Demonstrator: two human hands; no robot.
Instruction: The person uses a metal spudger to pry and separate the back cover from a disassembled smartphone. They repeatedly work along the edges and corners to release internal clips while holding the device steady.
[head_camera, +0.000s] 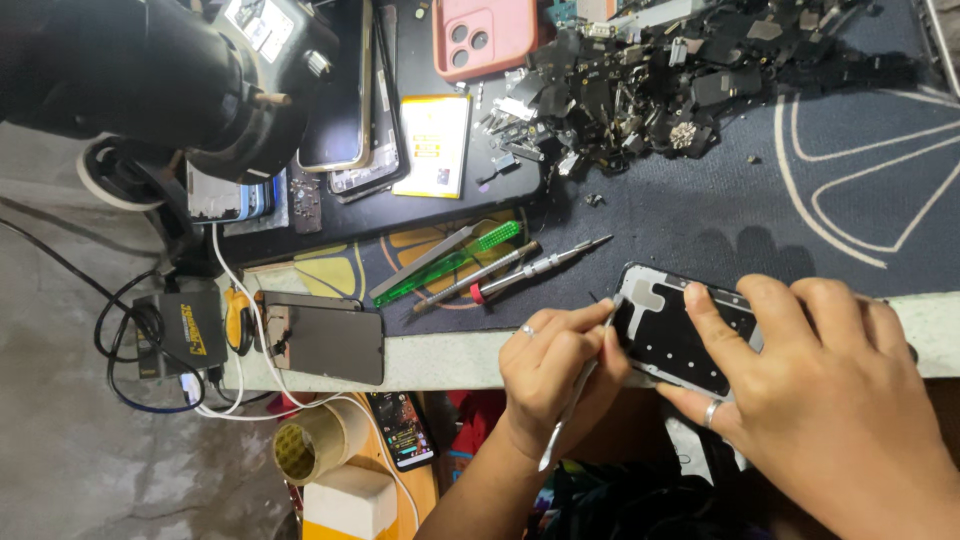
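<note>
While my right hand (835, 400) pins the phone (680, 325) flat at the near edge of the bench (450, 360), my left hand (560, 370) is closed around the tweezers (580, 385), pinched like a pen. Their tip sits right at the phone's left end, touching or a hair off it; I can't quite tell from up here. The phone lies open-backed with its long axis running left to right, tilted a little so the right end comes nearer to me. My right fingers (725, 335) spread over its right half, thumb under the near rim, so it's clamped, not lifted. From my left grip, the phone lies just to the right, and the tweezers slant from near-left up to far-right into it.

Left of my hands and a little farther off, two screwdrivers (530, 268) and a green pry tool (450, 262) lie on the dark mat (850, 150), angled much like the tweezers. Another phone (325, 340), face down, rests at the bench edge farther left. At the far side there's a heap of small black parts (650, 80), a yellow battery (435, 145) and a pink case (485, 35). Room to the right is mostly bare mat.
</note>
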